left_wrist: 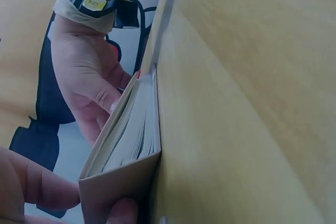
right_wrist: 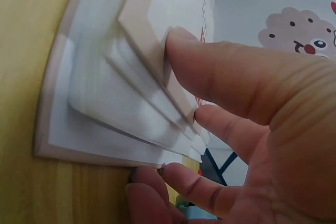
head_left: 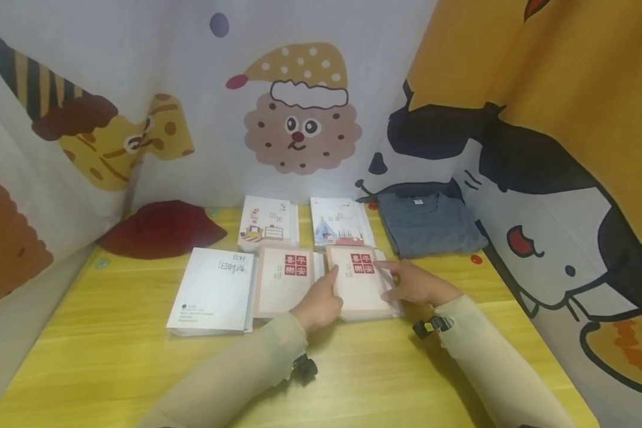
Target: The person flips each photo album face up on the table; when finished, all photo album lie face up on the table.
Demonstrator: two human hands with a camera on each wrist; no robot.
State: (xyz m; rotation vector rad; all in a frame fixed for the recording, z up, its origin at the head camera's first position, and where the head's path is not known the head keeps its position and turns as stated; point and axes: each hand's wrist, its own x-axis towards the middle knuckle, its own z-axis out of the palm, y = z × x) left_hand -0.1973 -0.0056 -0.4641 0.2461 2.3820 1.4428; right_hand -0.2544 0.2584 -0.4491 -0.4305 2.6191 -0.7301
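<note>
A beige photo album (head_left: pixel 357 291) with red square characters on its cover lies on the yellow table, between both hands. My left hand (head_left: pixel 320 302) grips its left, spine side; the left wrist view shows the thumb against the spine (left_wrist: pixel 113 190) and another finger by the cover edge. My right hand (head_left: pixel 419 282) holds the opposite side. Up close in the right wrist view, the thumb (right_wrist: pixel 184 45) presses on the cover, fingers lie at the edges, and pale pages (right_wrist: pixel 131 98) fan apart between the covers. A matching beige album (head_left: pixel 283 291) lies just left of it.
A white album (head_left: pixel 211 291) lies at the row's left end. Behind stand two illustrated white albums (head_left: pixel 267 220) (head_left: pixel 339 221). A dark red hat (head_left: pixel 166 229) is back left, a folded grey-blue shirt (head_left: pixel 430 223) back right. Printed curtains (head_left: pixel 192 59) border the yellow table (head_left: pixel 112 368).
</note>
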